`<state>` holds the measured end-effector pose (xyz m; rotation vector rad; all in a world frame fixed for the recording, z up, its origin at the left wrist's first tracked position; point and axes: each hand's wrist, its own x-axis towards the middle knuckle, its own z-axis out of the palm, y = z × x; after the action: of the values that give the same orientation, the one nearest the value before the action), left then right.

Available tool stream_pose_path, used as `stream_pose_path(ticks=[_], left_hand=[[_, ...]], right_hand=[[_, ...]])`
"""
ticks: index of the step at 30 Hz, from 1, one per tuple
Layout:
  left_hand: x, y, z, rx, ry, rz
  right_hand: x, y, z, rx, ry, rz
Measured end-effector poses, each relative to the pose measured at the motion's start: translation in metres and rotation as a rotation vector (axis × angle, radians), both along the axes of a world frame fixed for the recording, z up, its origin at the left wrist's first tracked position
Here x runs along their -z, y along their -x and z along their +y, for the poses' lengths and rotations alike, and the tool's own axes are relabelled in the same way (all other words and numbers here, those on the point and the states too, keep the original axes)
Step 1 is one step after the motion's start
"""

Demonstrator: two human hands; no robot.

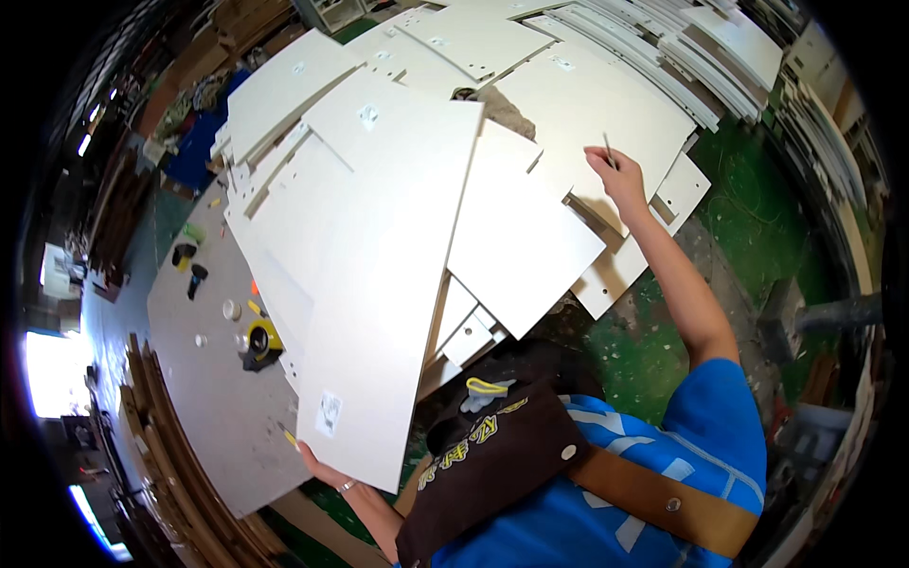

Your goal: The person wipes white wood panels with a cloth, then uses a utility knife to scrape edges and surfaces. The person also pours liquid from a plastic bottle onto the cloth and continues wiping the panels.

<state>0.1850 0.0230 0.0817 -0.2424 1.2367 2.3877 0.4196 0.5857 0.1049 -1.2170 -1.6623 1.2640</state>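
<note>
A long white board (383,270) slants across the stack, its near end close to my body. My left hand (319,465) grips its near left corner. Beside those fingers is a thin tool with a yellow part (287,434); whether the hand holds it I cannot tell. My right hand (623,186) is raised above the white panels on the right, pinching a slim pointed tool (608,150) with its tip up. Below and left of that hand lies a smaller white panel (522,234). A crumpled beige cloth (505,112) rests on the stack beyond the long board.
The grey tabletop (213,426) on the left carries a yellow tape roll in a dispenser (263,342), small tubs (231,309) and dark-handled tools (197,279). White boards (717,64) are piled at the back right. A metal post (838,312) juts in at right.
</note>
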Motion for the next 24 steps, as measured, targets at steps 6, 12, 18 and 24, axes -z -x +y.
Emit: stream_pose_path(ticks=[6,12,18,24], left_hand=[[0.019,-0.017,0.025,-0.198,-0.021,0.038],[0.007,-0.026,0.13,-0.289,0.015,-0.023],[0.007,-0.026,0.136,-0.132,0.121,-0.079],[0.007,-0.023,0.122,0.1,0.121,-0.006]], right_hand=[[0.085,0.098,0.13,-0.201,-0.107,-0.105],[0.133,0.138,0.211,-0.224,-0.319,-0.426],[-0.023,0.151,0.14,-0.447,-0.178,0.209],[-0.049,0.168,-0.065,-1.047,-0.268,-0.205]])
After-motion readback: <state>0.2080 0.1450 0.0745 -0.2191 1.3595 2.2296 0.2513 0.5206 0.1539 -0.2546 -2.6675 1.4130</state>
